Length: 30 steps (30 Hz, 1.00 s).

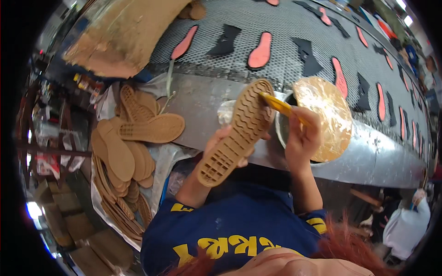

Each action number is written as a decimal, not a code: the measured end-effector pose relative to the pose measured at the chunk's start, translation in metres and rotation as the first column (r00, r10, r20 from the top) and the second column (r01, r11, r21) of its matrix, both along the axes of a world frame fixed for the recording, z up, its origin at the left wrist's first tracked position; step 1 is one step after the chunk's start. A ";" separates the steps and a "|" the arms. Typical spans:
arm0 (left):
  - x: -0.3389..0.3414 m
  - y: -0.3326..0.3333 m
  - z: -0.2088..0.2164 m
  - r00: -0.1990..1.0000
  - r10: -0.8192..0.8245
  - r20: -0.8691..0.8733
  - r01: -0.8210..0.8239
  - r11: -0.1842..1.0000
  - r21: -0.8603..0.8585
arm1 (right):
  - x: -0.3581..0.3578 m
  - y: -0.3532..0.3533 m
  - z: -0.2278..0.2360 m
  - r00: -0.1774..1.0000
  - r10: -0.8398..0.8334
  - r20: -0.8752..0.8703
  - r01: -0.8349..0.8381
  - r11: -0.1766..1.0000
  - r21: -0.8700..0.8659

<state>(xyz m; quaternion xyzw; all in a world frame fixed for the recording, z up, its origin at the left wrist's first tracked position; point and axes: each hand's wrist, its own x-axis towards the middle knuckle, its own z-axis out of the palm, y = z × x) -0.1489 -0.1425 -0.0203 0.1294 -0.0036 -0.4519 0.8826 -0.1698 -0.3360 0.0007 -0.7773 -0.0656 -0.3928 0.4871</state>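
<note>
From the head camera, the left hand (224,143) holds a tan rubber shoe sole (237,131) from beneath, its grip clasped around the middle so that the ridged tread side faces up and the toe end points toward the conveyor. The sole is tilted, heel end nearest the person's body, raised above the edge of the metal worktop (377,154). The right hand (301,138) is clenched around a yellow-handled brush (278,105), whose tip touches the toe end of the sole. Just beside the right hand sits a round pot (282,126), and a glue-crusted round lid (326,115) leans over its far side.

To the person's left, a heap of tan soles (126,152) lies piled on a plastic sheet (163,163), some tread up, some smooth side up. Beyond the worktop's edge runs a mesh conveyor belt (271,18) carrying red insoles (261,50) and black cut pieces (224,40), spaced well apart. A torn cardboard slab (124,32) rests at the upper left. Another person in a pale top (405,225) stands at the lower right.
</note>
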 end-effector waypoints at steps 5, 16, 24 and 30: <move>0.012 -0.005 -0.027 0.990 -0.010 -0.144 -0.019 0.979 -0.204 | -0.050 0.055 0.013 0.957 0.270 0.110 -0.232 0.934 -0.270; 0.003 -0.006 -0.032 0.982 -0.003 -0.191 -0.037 0.978 -0.204 | -0.014 0.016 -0.001 0.979 0.156 -0.129 -0.118 0.958 0.263; 0.018 -0.008 -0.002 0.949 0.007 0.316 -0.106 0.949 0.297 | -0.056 -0.036 -0.015 0.964 0.267 0.010 -0.150 0.510 0.847; 0.164 -0.052 0.073 0.821 0.213 0.529 -0.427 0.845 0.322 | -0.073 -0.068 -0.009 0.988 0.151 -0.014 -0.050 0.412 0.910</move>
